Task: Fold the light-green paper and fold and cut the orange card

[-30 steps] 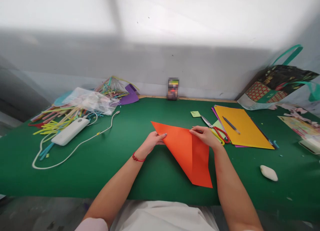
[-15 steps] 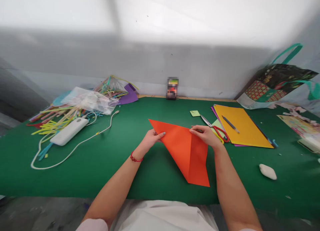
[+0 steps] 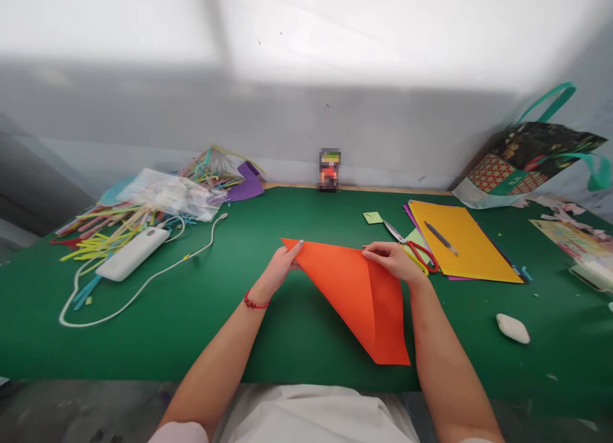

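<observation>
Strips [image 3: 96, 239]: heaped at far left; best left outside the sweep of the left arm.
Power bank [image 3: 133, 254]: lying at the near side of the heap; cable [image 3: 186, 258] looping toward the middle, a likely snag for any wide leftward move.
Green counter [image 3: 239, 245]: stretching between cable and left wrist; seemingly enough room for drawing a corner outward.
Left hand [image 3: 282, 264]: grip clamped on the pointed left corner of the sheet, thumb on top; good for steering, better with a light pinch to spare the tip.
Orange paper [image 3: 340, 277]: held between both hands over the middle of the counter, crease running down near the right grip, darker panel to its right; calling for even tension along the far edge, and for matched edges before any pressing. Touching the counter below or not: cannot tell.
Lower corners: near the front edge, just beside the right forearm; best pulled no closer, for fear of bending over the rim.
Right hand [image 3: 390, 259]: grip closed on the far edge near the crease; best used as steady anchor.
Scissors [image 3: 406, 242]: lying just beyond the right wrist; worth lifting over, not brushing.
Yellow paper [image 3: 474, 245]: lying right of the scissors, pen [image 3: 440, 238] on top; easily shifted by a dragging arm.
White case [image 3: 513, 328]: well apart from the right forearm, leaving elbow room.
</observation>
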